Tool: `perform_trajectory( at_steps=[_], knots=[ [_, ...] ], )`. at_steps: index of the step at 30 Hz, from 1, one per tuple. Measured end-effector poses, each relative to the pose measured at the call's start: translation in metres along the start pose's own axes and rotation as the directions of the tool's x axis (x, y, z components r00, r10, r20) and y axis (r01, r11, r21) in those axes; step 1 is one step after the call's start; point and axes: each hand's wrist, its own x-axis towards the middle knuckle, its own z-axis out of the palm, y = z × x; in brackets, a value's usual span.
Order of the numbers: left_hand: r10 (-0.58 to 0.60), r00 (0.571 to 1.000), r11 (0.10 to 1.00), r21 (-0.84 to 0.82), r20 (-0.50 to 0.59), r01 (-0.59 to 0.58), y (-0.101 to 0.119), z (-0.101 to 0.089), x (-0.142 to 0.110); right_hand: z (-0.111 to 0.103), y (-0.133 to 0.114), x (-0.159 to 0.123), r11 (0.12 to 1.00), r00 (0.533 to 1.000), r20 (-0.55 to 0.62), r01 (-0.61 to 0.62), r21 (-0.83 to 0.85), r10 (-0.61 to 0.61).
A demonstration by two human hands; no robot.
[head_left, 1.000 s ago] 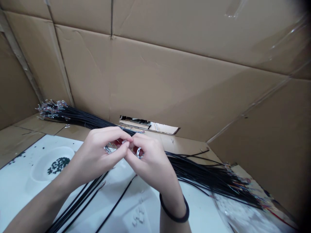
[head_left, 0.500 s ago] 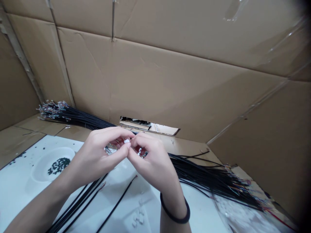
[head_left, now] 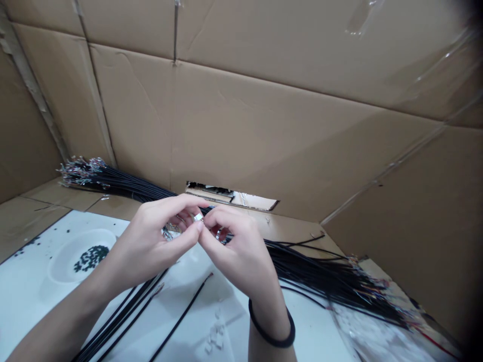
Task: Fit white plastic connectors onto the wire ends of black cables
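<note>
My left hand (head_left: 162, 226) pinches a small white plastic connector (head_left: 198, 217) between thumb and fingers. Thin loose wire ends (head_left: 170, 232) show in the hollow of that hand. Right against the connector, my right hand (head_left: 236, 246) has its thumb and index fingertip closed together; what they hold is hidden. A bit of silvery wire ends (head_left: 218, 235) peeks out under its curled fingers. Both hands are raised above the white tabletop (head_left: 188, 301), with their fingertips meeting. On the right wrist sits a black band (head_left: 273, 342).
Behind the hands lie a left bundle of black cables (head_left: 124, 181) and a right bundle (head_left: 320, 271) with stripped ends. More cables (head_left: 128, 311) and several white connectors (head_left: 215, 337) are in front. A white dish (head_left: 60, 256) holds small black pieces. Cardboard walls (head_left: 241, 125) enclose the table.
The white connector has tilted slightly and shows more between the fingertips. My left index finger has lifted a little, and fewer wire ends show under my right fingers.
</note>
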Motion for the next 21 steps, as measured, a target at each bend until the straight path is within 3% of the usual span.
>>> perform_trajectory(
  at_steps=[21],
  knots=[
    [0.029,0.998,0.998,0.047,0.063,-0.032,0.0016,-0.0004,0.0028,-0.0008,-0.0003,0.0008,0.999,0.998,0.052,0.037,-0.030,-0.036]
  ],
)
